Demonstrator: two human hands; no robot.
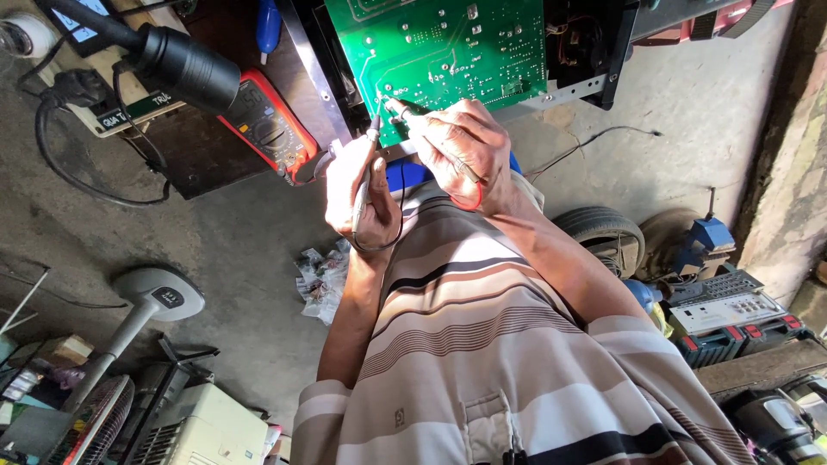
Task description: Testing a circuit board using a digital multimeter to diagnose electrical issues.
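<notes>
Probes meet at the green board's (pixel 439 43) near edge: the left hand (pixel 362 185) closed on the black probe (pixel 366 168), upright, the right hand (pixel 465 146) pinching the red probe (pixel 409 110), slanted, multimeter (pixel 267 120) just left

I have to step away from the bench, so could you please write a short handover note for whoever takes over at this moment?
Left hand: closed on the black-lead probe, tip at the board's edge.
Right hand: closed on the red-lead probe, tip on the board's lower-left corner.
Things: the green circuit board stands in its metal frame. The red multimeter lies to its left.
Done: both probe tips are on the board.
Left: the meter's display is too small to read here.
</notes>
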